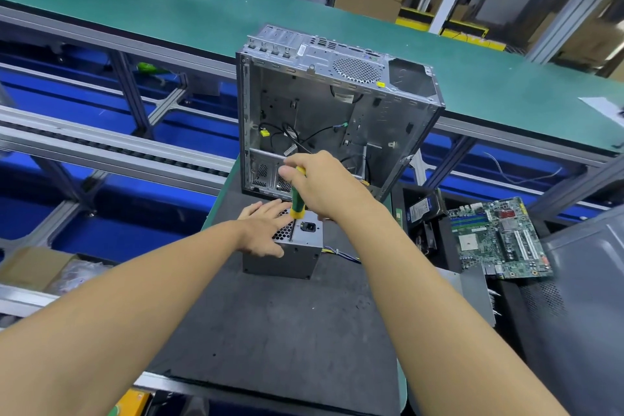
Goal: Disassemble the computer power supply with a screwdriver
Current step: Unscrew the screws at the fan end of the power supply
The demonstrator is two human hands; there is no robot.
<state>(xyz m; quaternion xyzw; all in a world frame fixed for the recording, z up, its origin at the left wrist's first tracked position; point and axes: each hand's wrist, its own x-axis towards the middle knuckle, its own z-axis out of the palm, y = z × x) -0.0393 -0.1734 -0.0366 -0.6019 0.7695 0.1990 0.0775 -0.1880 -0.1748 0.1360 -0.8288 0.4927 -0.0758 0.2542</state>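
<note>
1. While the left hand [266, 230] lies flat on top of the PSU [282, 258], its fingers are straight over the mesh grille, the thumb is down at the near top edge, and it grips nothing.
2. Right hand [320, 186]: fingers and thumb curled round the screwdriver [297, 194] handle, just above the left hand.
3. Screwdriver: green handle with yellow bands, roughly upright. The shaft tip meets the PSU's top face just left of the black power socket.
4. PSU: grey metal box at centre frame, slightly below the middle, standing on the dark mat [270, 331] with the socket face up.
5. Coloured wires [341, 255] come out low on the PSU's right side and lie on the mat.
6. Case [337, 105]: upper centre, upright just behind the PSU, open side toward the camera, loose cables inside.
7. Motherboard [499, 236]: right of frame, lying flat on dark panels, well apart from the PSU.
8. Hard drive [422, 209]: black with a blue label, just left of the motherboard.
9. Green belt [169, 10]: runs diagonally across the top of the frame, behind the case.
10. Cardboard box [33, 267]: lower left edge, contents unclear.
</note>
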